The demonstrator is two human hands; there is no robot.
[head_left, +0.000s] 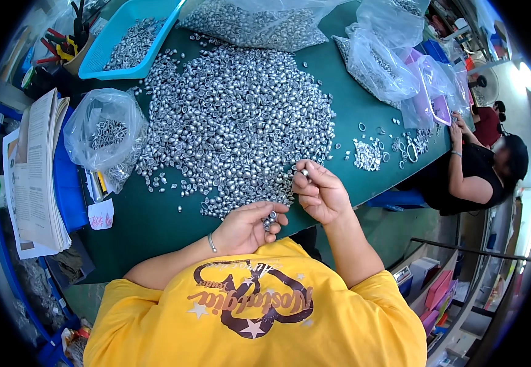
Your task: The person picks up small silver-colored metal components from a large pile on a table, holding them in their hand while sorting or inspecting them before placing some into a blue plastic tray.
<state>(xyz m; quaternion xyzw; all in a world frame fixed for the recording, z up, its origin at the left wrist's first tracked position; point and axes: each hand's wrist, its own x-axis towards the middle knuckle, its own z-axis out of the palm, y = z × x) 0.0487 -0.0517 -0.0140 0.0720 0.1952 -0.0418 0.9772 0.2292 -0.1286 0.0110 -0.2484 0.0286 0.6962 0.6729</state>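
A broad heap of small, rounded silver metal pieces (235,116), several showing hollow undersides, covers the middle of the green table (149,235). At the heap's near edge, my left hand (247,229) is curled with the palm up, cupping a few of these metal pieces (270,220) between palm and fingers. My right hand (322,194) is raised just right of it, at the heap's near right edge. Its thumb and forefinger pinch one small metal piece (304,173), while the other fingers fold inward. The two hands are apart.
A blue basket (88,64) of metal parts stands far left, near a clear plastic bag (103,131) of parts. Larger bags (253,27) lie at the back. Small light pieces (368,154) and a purple basket (441,110) are right, where a co-worker (476,171) sits. Papers (36,165) stand left.
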